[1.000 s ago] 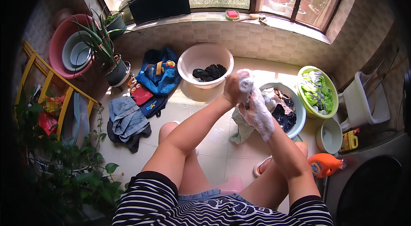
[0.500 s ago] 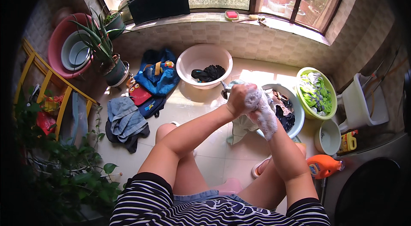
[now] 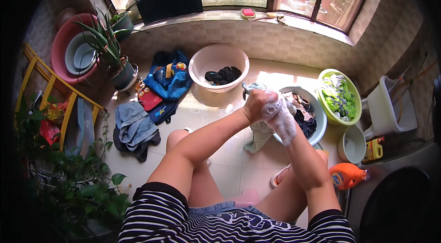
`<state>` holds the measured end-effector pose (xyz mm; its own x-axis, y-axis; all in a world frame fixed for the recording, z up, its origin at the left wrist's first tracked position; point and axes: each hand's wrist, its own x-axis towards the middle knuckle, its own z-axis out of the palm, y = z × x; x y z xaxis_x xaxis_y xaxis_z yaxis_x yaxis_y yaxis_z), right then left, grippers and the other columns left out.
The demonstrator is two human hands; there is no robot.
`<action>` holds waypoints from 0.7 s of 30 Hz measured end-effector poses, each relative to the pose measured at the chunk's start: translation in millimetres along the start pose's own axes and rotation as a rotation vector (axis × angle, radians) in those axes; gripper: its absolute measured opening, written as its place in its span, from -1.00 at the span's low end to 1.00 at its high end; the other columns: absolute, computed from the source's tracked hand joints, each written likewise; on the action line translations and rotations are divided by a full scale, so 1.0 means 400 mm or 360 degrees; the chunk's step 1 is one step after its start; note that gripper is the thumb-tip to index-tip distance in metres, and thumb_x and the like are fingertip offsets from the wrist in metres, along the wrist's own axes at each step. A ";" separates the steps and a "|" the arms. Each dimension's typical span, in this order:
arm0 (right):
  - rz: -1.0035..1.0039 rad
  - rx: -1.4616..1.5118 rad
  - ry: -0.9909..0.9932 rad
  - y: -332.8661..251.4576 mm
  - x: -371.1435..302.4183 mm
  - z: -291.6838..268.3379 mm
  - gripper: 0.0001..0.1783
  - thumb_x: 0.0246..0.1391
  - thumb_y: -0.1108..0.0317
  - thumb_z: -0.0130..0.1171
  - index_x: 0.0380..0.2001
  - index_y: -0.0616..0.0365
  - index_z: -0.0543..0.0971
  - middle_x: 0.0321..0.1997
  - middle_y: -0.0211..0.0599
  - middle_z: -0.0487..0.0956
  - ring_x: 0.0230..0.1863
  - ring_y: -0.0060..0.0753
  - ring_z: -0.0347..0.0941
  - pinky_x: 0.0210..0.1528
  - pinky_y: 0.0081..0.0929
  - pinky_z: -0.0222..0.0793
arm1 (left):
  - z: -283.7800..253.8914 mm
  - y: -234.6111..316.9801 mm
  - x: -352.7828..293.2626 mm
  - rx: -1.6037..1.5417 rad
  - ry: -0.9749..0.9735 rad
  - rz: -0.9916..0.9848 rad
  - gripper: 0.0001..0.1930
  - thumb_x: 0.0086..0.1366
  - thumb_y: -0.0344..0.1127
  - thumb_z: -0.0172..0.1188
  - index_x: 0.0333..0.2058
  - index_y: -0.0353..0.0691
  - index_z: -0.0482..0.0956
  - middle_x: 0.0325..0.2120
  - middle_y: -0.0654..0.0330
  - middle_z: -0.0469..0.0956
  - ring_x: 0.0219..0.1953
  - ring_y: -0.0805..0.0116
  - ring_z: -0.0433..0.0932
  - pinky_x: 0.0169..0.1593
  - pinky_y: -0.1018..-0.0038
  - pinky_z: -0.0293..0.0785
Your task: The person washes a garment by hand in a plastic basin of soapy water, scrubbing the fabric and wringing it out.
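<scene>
A pale, wet garment (image 3: 258, 138) is bunched up in front of me, its lower part hanging toward the tiled floor. My left hand (image 3: 257, 105) is closed in a fist around its upper part. Pressed against it, my right hand (image 3: 281, 122) is thick with white suds and appears closed on the same cloth; foam hides most of its fingers. Just behind and right of my hands stands a light blue basin (image 3: 323, 125) with dark and pink clothes (image 3: 304, 113) in it.
A pink-white basin (image 3: 197, 77) holds dark cloth. Right are a green basin (image 3: 353, 87) of lime clothes, a small pail (image 3: 353, 144) and an orange detergent bottle (image 3: 347, 176). Left lie a blue backpack (image 3: 171, 82) and denim clothes (image 3: 135, 123). A potted aloe (image 3: 108, 47) stands behind.
My hands stay together on the garment and have shifted slightly against each other. The cloth now bunches up higher beyond my left fist. The basins have not moved.
</scene>
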<state>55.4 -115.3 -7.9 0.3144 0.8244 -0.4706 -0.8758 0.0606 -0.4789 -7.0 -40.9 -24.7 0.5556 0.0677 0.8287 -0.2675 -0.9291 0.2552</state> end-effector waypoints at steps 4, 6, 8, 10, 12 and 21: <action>0.0019 -0.0036 -0.0413 -0.035 0.077 -0.099 -0.80 0.16 0.19 -0.20 -0.34 -0.01 0.39 -0.47 -0.50 0.43 -0.56 -0.61 0.33 -0.67 -0.78 0.16 | 0.020 -0.094 0.032 0.0123 0.0033 -0.0944 -0.81 0.00 -0.26 0.08 -0.44 -0.24 0.44 -0.65 0.02 0.39 -0.57 0.00 0.41 -0.44 0.31 0.36; 0.0303 0.0130 -0.0480 -0.060 0.068 -0.098 -0.80 0.17 0.18 -0.23 -0.34 -0.02 0.38 -0.45 -0.49 0.42 -0.53 -0.62 0.31 -0.65 -0.78 0.14 | 0.019 -0.060 0.056 -0.0079 0.0128 -0.1204 -0.68 0.09 -0.19 0.05 -0.18 -0.18 0.38 -0.64 0.04 0.42 -0.56 0.07 0.44 -0.41 0.35 0.36; 0.0250 0.0268 -0.0557 -0.074 0.052 -0.072 -0.68 0.18 0.06 -0.27 -0.24 0.01 0.37 -0.31 -0.36 0.46 -0.39 -0.49 0.40 -0.50 -0.66 0.31 | -0.025 -0.062 0.053 -0.0212 -0.0479 -0.0924 -0.37 0.04 -0.01 0.13 0.07 -0.07 0.19 -0.25 -0.08 0.37 -0.18 0.04 0.38 -0.13 0.32 0.31; 0.0309 0.0208 -0.0443 -0.088 0.025 -0.024 -0.48 0.16 -0.10 -0.35 -0.10 0.07 0.34 -0.12 -0.23 0.43 -0.12 -0.25 0.39 -0.08 -0.25 0.33 | -0.063 -0.037 0.052 0.0017 -0.0880 -0.0710 -0.16 -0.13 0.04 0.28 0.13 -0.02 0.12 0.06 -0.15 0.06 0.06 -0.13 0.13 0.07 0.20 0.14; 0.0349 0.0000 -0.0438 -0.085 0.013 -0.021 -0.39 0.13 -0.16 -0.39 -0.05 0.12 0.30 -0.07 -0.17 0.39 -0.04 -0.21 0.32 0.04 -0.19 0.19 | -0.070 -0.064 0.045 -0.0083 -0.0756 -0.0615 -0.44 -0.09 -0.06 0.26 -0.10 -0.14 0.39 -0.18 -0.09 0.36 -0.15 -0.01 0.36 -0.08 0.31 0.30; -0.0172 -0.0301 -0.0734 -0.039 0.075 -0.103 -0.31 0.10 -0.19 -0.37 0.04 0.20 0.21 0.05 -0.04 0.28 0.11 -0.11 0.17 0.14 -0.05 0.04 | -0.026 0.056 0.037 -0.0105 -0.0155 -0.0347 -0.77 -0.09 -0.17 0.22 -0.57 -0.23 0.49 -0.30 0.17 0.45 -0.26 0.16 0.43 -0.22 0.34 0.37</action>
<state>93.7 -114.8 -45.1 0.1676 0.9843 -0.0552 -0.7520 0.0914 -0.6528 -12.9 -56.8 -1.6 0.6780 0.2257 0.6995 -0.1819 -0.8706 0.4572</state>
